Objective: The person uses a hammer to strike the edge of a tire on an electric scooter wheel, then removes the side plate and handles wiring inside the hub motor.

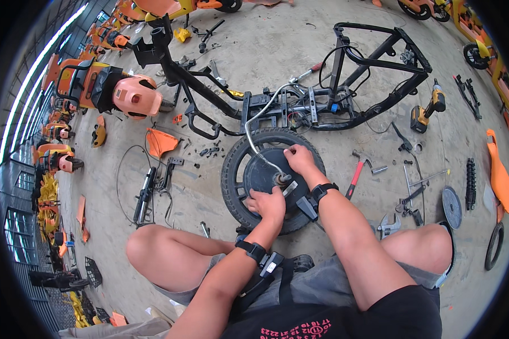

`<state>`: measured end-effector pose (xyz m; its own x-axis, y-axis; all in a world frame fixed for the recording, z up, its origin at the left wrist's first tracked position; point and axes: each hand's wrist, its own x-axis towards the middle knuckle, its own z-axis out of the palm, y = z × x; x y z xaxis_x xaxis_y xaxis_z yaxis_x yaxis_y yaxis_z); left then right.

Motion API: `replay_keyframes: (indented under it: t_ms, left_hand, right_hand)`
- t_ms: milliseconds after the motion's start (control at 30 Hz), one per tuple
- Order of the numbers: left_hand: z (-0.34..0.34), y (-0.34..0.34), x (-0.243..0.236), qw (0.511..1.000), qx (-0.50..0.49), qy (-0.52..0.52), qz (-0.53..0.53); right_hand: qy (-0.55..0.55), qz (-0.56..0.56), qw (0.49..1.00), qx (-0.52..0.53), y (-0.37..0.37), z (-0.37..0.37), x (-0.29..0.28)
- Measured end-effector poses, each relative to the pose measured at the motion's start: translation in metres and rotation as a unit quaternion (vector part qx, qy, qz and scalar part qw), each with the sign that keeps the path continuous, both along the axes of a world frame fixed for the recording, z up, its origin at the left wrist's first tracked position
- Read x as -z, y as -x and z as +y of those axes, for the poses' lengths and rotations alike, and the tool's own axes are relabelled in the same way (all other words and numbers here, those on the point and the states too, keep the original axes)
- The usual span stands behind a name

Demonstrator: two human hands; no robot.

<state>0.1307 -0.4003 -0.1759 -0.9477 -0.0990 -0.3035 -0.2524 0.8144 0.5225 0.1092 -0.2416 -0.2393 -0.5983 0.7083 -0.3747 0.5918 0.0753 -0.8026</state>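
A motor wheel (232,175) with a black tyre and a round dark hub cover (260,172) lies on its side between my knees. My left hand (268,204) rests on the near left part of the hub, its fingers apart and bent against the surface. Beside its thumb rise the metal axle and nut (281,179), from which a sheathed cable (249,127) curves away toward the frame. On the far right part of the hub is my right hand (300,160), fingertips curled together; whatever they pinch is hidden.
A bare black scooter frame (203,93) lies beyond the wheel. To the right are a red-handled hammer (356,175), a yellow cordless drill (428,107), an adjustable wrench (388,225) and a black spring (470,183). A shock absorber (146,195) lies left. Orange scooters (110,85) stand around.
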Motion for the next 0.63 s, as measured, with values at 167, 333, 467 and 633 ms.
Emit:
replay_keyframes:
  t_ms: [167, 333, 467, 633]
  left_hand:
    - [0.001, 0.014, -0.005, 0.999, -0.027, -0.041, -0.001]
    - [-0.001, 0.033, -0.040, 0.985, -0.122, -0.089, -0.084]
    - [-0.004, 0.042, -0.025, 0.988, -0.116, -0.066, -0.075]
    - [-0.008, 0.057, -0.011, 0.983, -0.121, -0.081, -0.115]
  right_hand:
    - [-0.090, 0.011, 0.996, -0.015, 0.010, -0.003, 0.018]
    - [-0.046, -0.131, 0.990, 0.012, -0.007, -0.006, 0.019]
    - [-0.033, -0.138, 0.990, 0.018, -0.013, 0.004, 0.033]
    - [0.032, -0.156, 0.987, 0.002, -0.015, 0.011, 0.025]
